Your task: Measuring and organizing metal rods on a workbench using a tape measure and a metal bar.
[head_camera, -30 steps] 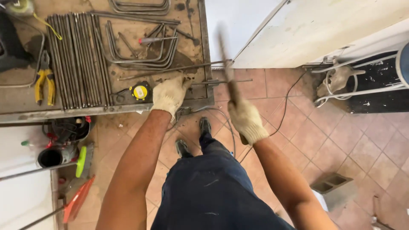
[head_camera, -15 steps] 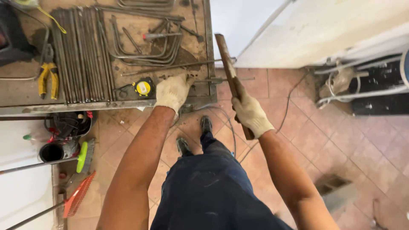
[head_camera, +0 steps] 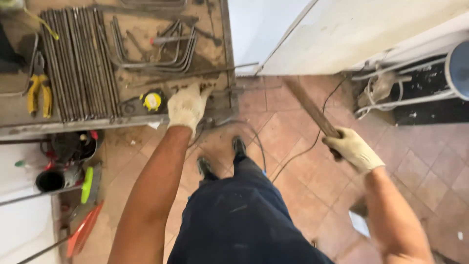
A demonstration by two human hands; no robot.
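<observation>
Straight rods: packed side by side on the worktop at 10 o'clock from the left hand; could roll off the near edge if the board jolts.
Pliers: yellow-handled, at 9 o'clock from the rods, near the front edge; likely to slide under vibration.
Tape measure: just beside the left hand at 9 o'clock; easily knocked to the floor.
Left hand: gloved, fingers pressed flat on the worktop edge over a thin rod; not clear whether any curl round it. Risk of pinching if the rod springs or slips.
Cable: trailing over the tiled floor between the feet and the lever; a trip or snag hazard.
Lever bar: long, rusty, slanting from the worktop corner toward 4 o'clock; could slip off and swing.
Right hand: gloved, fingers wrapped tight round the bar's lower end; loss of balance probable on sudden release.
</observation>
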